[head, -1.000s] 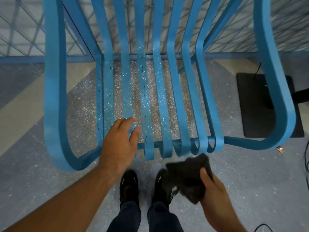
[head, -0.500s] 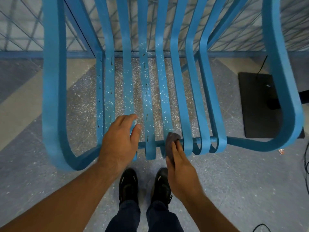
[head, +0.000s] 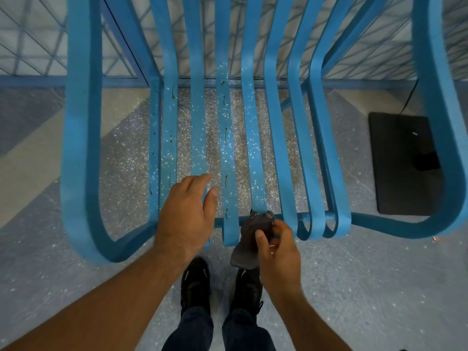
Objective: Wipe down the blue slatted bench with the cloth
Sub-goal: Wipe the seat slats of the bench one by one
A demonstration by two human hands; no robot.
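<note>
The blue slatted bench (head: 253, 138) fills the view, its slats running away from me and curling down at the front edge. White flecks and small dark marks dot the middle slats. My left hand (head: 187, 214) rests flat, fingers apart, on the front of the left-middle slats. My right hand (head: 276, 249) grips a dark grey cloth (head: 249, 239), which is wrapped over the curled front end of a middle slat. The slat end is hidden under the cloth.
A black mat (head: 405, 163) with a cable lies on the floor at the right, beyond the bench's wide armrest loop (head: 440, 122). My black shoes (head: 195, 285) stand just under the front edge. White flecks litter the grey floor beneath the slats.
My right hand brought the cloth up from near my feet to the front end of a middle slat, then drew it down over the curl. The left hand stayed put.
</note>
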